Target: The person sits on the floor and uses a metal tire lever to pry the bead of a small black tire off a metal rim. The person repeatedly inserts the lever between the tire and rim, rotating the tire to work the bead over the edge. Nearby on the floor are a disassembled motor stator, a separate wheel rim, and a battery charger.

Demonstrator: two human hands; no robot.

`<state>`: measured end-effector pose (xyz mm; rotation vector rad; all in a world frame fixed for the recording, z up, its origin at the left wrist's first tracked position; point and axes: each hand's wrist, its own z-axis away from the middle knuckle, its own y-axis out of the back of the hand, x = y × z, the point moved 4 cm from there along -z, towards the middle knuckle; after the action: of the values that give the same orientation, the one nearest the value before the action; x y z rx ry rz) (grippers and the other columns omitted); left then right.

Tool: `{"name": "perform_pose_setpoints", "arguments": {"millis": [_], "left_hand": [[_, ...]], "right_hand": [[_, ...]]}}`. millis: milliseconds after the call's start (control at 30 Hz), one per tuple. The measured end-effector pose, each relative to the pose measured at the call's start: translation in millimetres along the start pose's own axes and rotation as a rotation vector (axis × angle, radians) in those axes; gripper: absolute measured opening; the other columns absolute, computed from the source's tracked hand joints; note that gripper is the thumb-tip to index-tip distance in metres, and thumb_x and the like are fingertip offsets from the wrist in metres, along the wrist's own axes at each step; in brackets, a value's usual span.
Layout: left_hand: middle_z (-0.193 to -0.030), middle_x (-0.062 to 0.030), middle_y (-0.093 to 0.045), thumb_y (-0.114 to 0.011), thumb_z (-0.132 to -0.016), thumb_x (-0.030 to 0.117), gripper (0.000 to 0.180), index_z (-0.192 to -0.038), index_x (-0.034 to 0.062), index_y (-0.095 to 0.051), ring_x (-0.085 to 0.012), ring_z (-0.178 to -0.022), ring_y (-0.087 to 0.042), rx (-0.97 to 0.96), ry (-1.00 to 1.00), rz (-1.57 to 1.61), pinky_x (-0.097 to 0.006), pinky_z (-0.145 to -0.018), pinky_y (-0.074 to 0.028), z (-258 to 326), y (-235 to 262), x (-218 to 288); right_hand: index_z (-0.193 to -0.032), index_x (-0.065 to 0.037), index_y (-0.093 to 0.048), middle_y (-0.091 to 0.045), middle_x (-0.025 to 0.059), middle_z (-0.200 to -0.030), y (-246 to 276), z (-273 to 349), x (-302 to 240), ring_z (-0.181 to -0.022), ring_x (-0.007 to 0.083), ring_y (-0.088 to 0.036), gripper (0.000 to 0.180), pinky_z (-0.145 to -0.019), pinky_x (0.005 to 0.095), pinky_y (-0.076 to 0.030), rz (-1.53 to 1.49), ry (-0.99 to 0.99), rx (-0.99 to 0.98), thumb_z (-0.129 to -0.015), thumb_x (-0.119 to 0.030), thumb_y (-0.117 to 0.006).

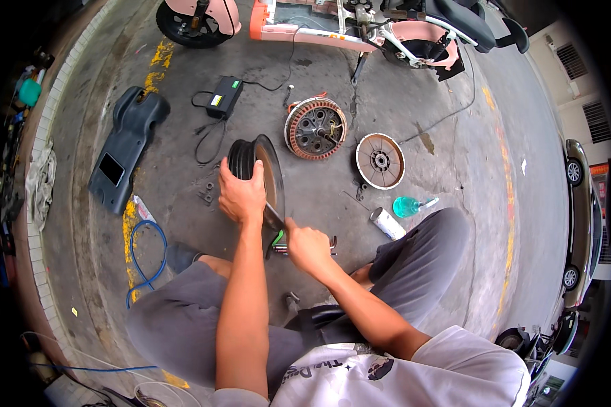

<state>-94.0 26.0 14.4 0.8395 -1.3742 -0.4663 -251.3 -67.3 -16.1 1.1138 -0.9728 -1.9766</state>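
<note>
Rim point(240, 157), black and set on edge, is clasped by the left grip point(243, 195) — the nearer hand — and lies forward-left of the right grip point(308, 249), which wraps round a flat metal tool point(273, 217) whose long axis slants toward the rim's near edge.

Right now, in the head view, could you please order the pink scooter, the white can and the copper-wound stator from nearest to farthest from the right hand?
1. White can: nearest, to the right of the right hand.
2. Copper-wound stator: almost straight ahead.
3. Pink scooter: farthest, beyond the stator.
</note>
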Motion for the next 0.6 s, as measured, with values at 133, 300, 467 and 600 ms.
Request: {"name": "perform_pose_setpoints", "arguments": {"millis": [133,300,467,600], "left_hand": [[-0.141,-0.0157,-0.069,-0.08,-0.084,0.061,0.085,-0.15,0.0129,-0.057,-0.0451,-0.111,-0.073,-0.041,-0.064,-0.007,-0.054,-0.093,-0.057,6,-11,2],[-0.139,-0.0191,-0.071,-0.079,-0.086,0.059,0.081,-0.148,0.0103,-0.06,-0.044,-0.118,-0.07,0.005,-0.008,0.02,-0.053,-0.099,-0.055,-12,5,-5],[-0.139,-0.0172,-0.07,-0.08,-0.085,0.059,0.082,-0.148,0.0112,-0.059,-0.0453,-0.11,-0.073,-0.025,-0.041,0.03,-0.054,-0.093,-0.057,-1,-7,6],[-0.138,-0.0198,-0.071,-0.078,-0.086,0.061,0.082,-0.148,0.0106,-0.06,-0.0443,-0.119,-0.07,-0.014,0.014,0.03,-0.054,-0.1,-0.054,-5,6,-10]], "right_hand": [[-0.124,-0.006,-0.065,-0.075,0.0249,-0.081,-31,-56,26,-0.08,0.0475,-0.076,0.029,-0.068,0.0594,-0.059,0.057,0.005,0.047,-0.102,-0.016,-0.048],[-0.142,-0.022,-0.061,-0.076,0.0301,-0.095,17,19,-5,-0.087,0.0507,-0.075,0.045,-0.076,0.0635,-0.056,-0.001,0.016,-0.111,-0.1,-0.015,-0.048],[-0.14,-0.016,-0.067,-0.076,0.0272,-0.088,-34,-47,35,-0.084,0.0465,-0.077,0.045,-0.072,0.059,-0.059,0.011,-0.015,0.098,-0.098,-0.015,-0.051],[-0.134,-0.015,-0.07,-0.076,0.0269,-0.089,14,-45,8,-0.084,0.0473,-0.076,0.038,-0.072,0.06,-0.058,-0.031,0.066,0.09,-0.1,-0.017,-0.053]]}}
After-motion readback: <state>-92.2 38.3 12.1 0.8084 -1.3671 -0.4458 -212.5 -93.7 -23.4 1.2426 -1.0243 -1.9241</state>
